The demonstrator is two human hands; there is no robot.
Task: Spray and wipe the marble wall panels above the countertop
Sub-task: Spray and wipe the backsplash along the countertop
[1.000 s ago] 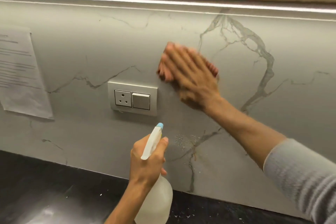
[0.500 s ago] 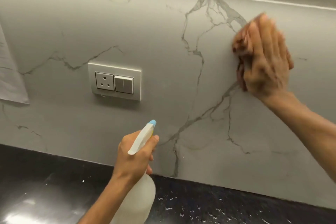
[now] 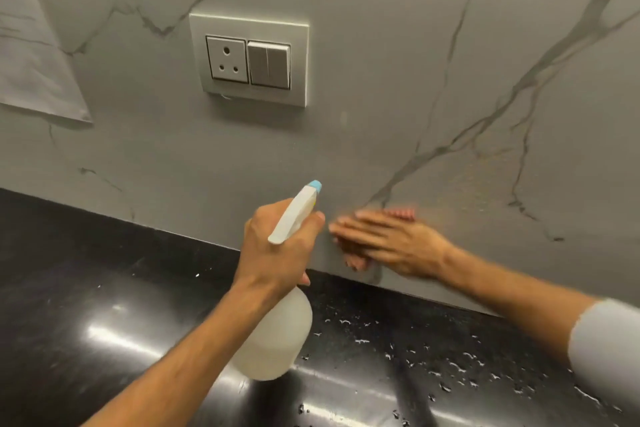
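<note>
The grey marble wall panel (image 3: pixel 381 87) with dark veins fills the upper part of the view. My left hand (image 3: pixel 277 250) grips a translucent white spray bottle (image 3: pixel 273 340) by its neck, with the blue-tipped nozzle aimed at the wall. My right hand (image 3: pixel 391 243) lies flat low on the panel, just above the countertop, pressing a pink cloth (image 3: pixel 401 213) against it. Only the cloth's edges show around my fingers. The two hands are close together, almost touching.
A socket and switch plate (image 3: pixel 249 59) is set in the wall above my left hand. A printed paper sheet (image 3: pixel 31 55) hangs at the left. The black glossy countertop (image 3: pixel 104 305) runs below, with water droplets (image 3: pixel 450 364) scattered on its right part.
My right hand with the cloth has swept from high on the right of the panel down and left to the bottom edge. The view has tilted downward and moved closer.
</note>
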